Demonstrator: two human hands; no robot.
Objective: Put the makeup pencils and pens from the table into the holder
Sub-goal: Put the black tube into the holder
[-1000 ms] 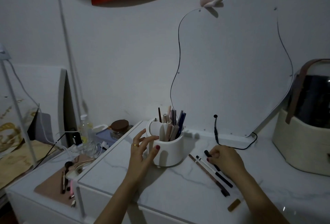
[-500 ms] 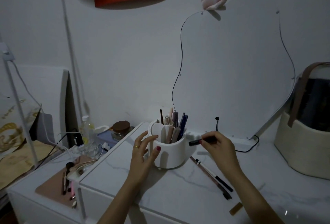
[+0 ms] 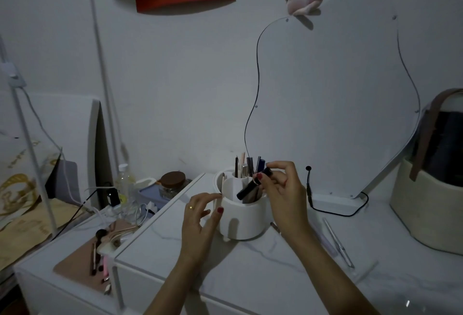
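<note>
Marble-patterned white desk carries everything, largest first. White holder stands at centre, already stocked with upright pencils. Your left hand, at the holder's 9 o'clock, touches its wall with loosely spread fingers, gripping nothing. Your right hand, at its 2 o'clock, pinches a black pen, tilted, lower end over the holder's opening. Two pencils lie at 4 o'clock.

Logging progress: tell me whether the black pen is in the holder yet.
Partly in: the right hand pinches the black pen, tilted, lower end inside the white holder.
</note>
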